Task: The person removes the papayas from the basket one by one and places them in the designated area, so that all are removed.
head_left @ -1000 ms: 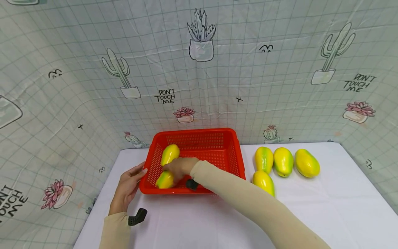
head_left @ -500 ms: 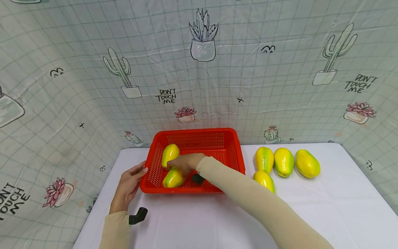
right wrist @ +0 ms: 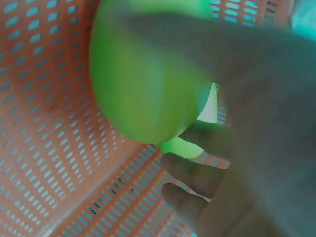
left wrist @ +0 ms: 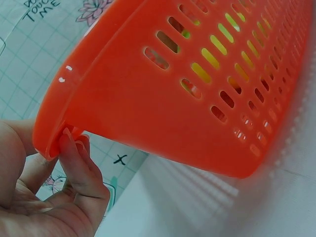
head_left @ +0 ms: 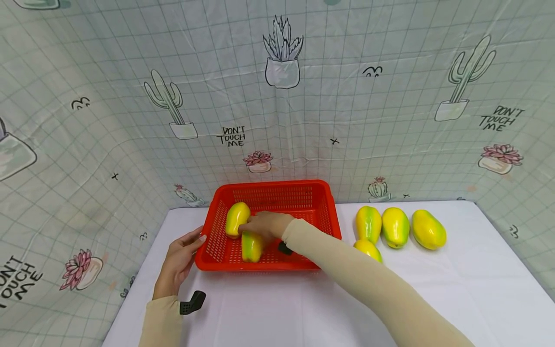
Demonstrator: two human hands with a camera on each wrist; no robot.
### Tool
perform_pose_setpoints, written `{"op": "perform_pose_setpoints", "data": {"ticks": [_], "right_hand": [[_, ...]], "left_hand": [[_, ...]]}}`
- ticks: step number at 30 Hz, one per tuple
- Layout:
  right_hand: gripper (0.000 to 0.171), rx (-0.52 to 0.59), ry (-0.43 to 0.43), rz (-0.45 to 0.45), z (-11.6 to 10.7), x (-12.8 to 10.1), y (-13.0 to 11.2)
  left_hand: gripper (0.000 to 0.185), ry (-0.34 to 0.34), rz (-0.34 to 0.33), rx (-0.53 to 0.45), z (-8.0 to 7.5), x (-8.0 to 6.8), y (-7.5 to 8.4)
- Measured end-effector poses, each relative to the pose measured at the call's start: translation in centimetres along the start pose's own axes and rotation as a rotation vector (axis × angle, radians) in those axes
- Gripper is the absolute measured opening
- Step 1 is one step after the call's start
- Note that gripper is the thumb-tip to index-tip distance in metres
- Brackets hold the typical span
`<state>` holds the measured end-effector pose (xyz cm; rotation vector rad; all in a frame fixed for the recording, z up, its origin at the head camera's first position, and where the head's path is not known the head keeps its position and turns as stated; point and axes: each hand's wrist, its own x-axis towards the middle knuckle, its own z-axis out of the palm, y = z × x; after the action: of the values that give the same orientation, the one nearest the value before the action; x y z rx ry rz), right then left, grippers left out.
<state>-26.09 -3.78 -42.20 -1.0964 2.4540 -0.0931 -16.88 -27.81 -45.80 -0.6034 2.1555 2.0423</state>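
A red basket point(head_left: 321, 212) stands at the back of the white table point(head_left: 433, 299). Inside it lies a yellow-green papaya point(head_left: 237, 218) at the left. My right hand point(head_left: 264, 225) reaches into the basket and grips a second papaya point(head_left: 251, 246) just beside the first. The right wrist view shows that papaya point(right wrist: 148, 84) low over the basket floor point(right wrist: 44, 123) with my fingers point(right wrist: 197, 173) curled round it. My left hand point(head_left: 178, 260) lies against the basket's left rim. In the left wrist view its fingertips point(left wrist: 74, 148) touch the underside of the rim point(left wrist: 49, 143).
Several more papayas lie on the table right of the basket, among them one point(head_left: 368, 222) nearest it and one point(head_left: 428, 228) farthest right. A cactus-print curtain point(head_left: 277, 96) closes in the back and both sides.
My right hand has carried its papaya from the basket's near left corner toward the middle and turned it lengthwise beside the other one. The left hand has stayed put.
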Motion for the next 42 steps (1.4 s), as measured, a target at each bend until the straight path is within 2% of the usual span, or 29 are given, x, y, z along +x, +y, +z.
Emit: {"op": "perform_pose_setpoints", "data": {"ticks": [1,3,5,11,16,25,35,42], "right_hand": [[0.057,-0.085,-0.003,-0.036,0.0,0.0,-0.1],[0.074,-0.171,-0.007,-0.058,0.0,0.0,-0.3],[0.078,-0.187,-0.013,-0.024,0.2,0.0,-0.6],[0.082,-0.191,-0.04,0.039,0.8,-0.2,-1.6],[0.082,-0.17,-0.061,0.046,0.9,-0.3,-1.7],[0.089,-0.231,-0.093,0.072,0.9,-1.0,-1.1],[0.091,-0.156,-0.056,0.061,1.3,-1.4,0.1],[0.102,-0.067,0.041,0.043,0.2,-3.0,1.5]], "left_hand": [[0.058,-0.001,0.0,0.0,0.0,0.0,0.0],[0.058,-0.004,0.004,-0.002,0.0,-0.1,0.0],[0.058,-0.005,0.006,-0.004,0.0,-0.1,0.0],[0.057,-0.004,0.012,-0.003,0.0,-0.2,0.0],[0.057,-0.005,0.013,-0.012,0.0,-0.2,0.0],[0.058,-0.004,0.005,-0.019,0.0,-0.1,-0.1],[0.058,-0.009,0.013,-0.013,0.0,-0.2,-0.1],[0.057,-0.009,0.024,-0.016,-0.1,0.0,-0.2]]}}
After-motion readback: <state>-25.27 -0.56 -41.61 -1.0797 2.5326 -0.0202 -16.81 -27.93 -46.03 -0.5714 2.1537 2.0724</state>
